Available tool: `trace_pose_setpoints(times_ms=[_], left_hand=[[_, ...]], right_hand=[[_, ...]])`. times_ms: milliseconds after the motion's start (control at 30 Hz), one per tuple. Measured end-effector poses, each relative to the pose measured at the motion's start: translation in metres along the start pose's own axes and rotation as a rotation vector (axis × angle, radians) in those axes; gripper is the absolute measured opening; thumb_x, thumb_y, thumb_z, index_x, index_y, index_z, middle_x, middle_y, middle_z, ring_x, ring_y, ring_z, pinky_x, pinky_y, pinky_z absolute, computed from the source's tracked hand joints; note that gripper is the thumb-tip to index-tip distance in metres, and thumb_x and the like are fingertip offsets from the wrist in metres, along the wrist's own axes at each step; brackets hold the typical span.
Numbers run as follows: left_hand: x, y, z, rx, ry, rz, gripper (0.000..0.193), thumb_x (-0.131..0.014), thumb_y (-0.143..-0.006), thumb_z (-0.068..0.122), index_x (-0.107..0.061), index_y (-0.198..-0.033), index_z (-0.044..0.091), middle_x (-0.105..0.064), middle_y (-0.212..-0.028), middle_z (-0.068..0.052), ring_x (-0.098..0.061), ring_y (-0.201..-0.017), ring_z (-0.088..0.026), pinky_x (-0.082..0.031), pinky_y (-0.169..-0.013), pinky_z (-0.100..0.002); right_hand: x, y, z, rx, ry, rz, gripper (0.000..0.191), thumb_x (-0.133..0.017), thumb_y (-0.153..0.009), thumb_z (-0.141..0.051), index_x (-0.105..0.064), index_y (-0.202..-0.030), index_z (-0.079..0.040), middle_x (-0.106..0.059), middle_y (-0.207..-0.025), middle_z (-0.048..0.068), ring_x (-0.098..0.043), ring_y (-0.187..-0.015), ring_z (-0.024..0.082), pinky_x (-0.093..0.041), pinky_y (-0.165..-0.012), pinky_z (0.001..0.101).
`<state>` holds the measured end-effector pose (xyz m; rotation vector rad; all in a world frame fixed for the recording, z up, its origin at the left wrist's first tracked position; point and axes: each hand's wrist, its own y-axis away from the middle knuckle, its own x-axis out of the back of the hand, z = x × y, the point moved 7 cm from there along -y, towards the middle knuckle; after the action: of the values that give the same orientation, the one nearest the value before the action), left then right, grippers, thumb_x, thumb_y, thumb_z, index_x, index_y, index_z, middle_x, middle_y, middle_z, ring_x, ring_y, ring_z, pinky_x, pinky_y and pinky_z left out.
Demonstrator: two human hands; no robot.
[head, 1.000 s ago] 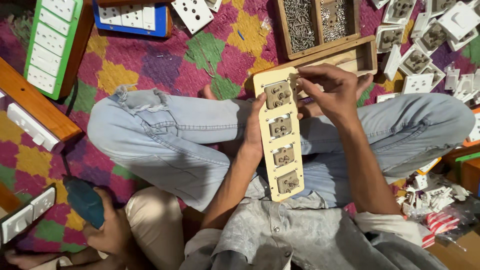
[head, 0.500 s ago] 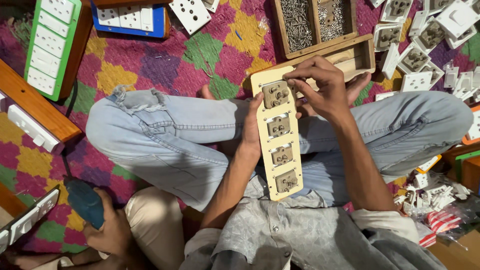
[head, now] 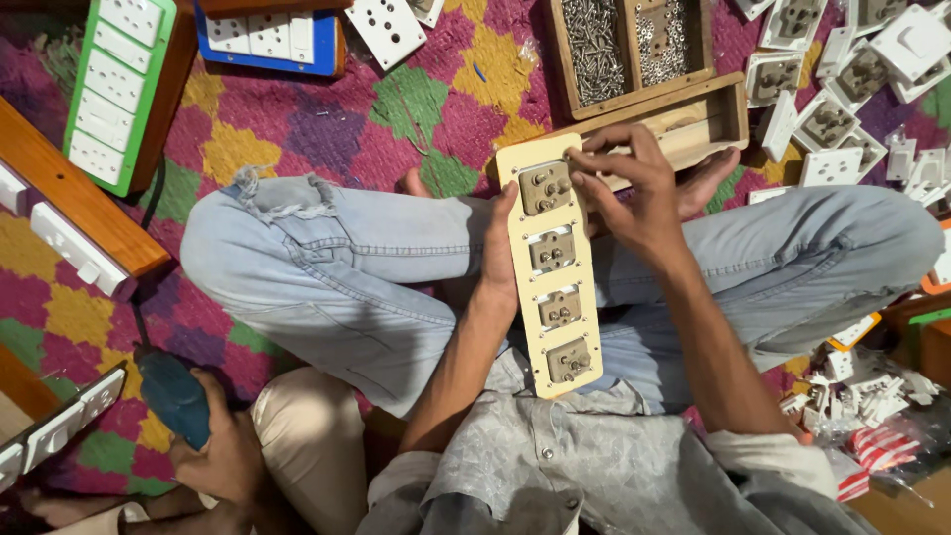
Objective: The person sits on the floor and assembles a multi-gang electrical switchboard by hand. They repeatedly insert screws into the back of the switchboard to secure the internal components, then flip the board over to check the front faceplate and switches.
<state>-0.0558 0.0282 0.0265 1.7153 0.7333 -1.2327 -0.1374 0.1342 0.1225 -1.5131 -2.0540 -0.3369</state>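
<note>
Nearest the camera, below the long wooden socket panel (head: 551, 266), lies the person's grey patterned shirt (head: 555, 466), with the lower end of the panel resting just above it. To the lower left of the panel, another person's hand (head: 223, 458) grips a dark blue power tool (head: 170, 394) beside a beige-trousered knee (head: 312, 436).

That panel stands lengthwise over the crossed legs in light blue jeans (head: 327, 272); it carries four socket modules in a row, seen from their backs. The left hand (head: 498, 248) lies along the panel's left edge, fingers wrapped behind and thumb against the rim, clamped on the panel. The right hand (head: 634, 188) sits at the panel's upper right, fingertips (head: 580, 163) pinched together on the topmost module; whether they hold a small screw cannot be told.

Just beyond the panel's top end is an open wooden box (head: 693, 117), and past it a wooden tray (head: 634, 50) with two compartments of screws. Right of the panel, white socket modules (head: 832, 109) lie scattered on the patchwork cloth (head: 436, 109), with more white parts in a heap (head: 862, 396) at the lower right. Far left of the panel sit a green-edged switchboard (head: 114, 89) and a brown wooden board (head: 69, 213); farther up left lies a blue-edged board (head: 267, 40).
</note>
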Motion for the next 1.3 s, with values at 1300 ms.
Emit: trace_pose_setpoints(times_ms=[1300], left_hand=[[-0.007, 0.003, 0.006, -0.051, -0.095, -0.017, 0.073, -0.044, -0.108, 0.062, -0.052, -0.148, 0.0, -0.069, -0.121, -0.017, -0.073, -0.101, -0.026, -0.063, -0.085, -0.041]], right_hand=[[-0.027, 0.022, 0.043, -0.388, -0.533, -0.12, 0.025, -0.064, -0.106, 0.002, -0.057, -0.13, 0.001, -0.069, -0.097, 0.002, -0.063, -0.08, 0.006, -0.053, -0.066, 0.019]])
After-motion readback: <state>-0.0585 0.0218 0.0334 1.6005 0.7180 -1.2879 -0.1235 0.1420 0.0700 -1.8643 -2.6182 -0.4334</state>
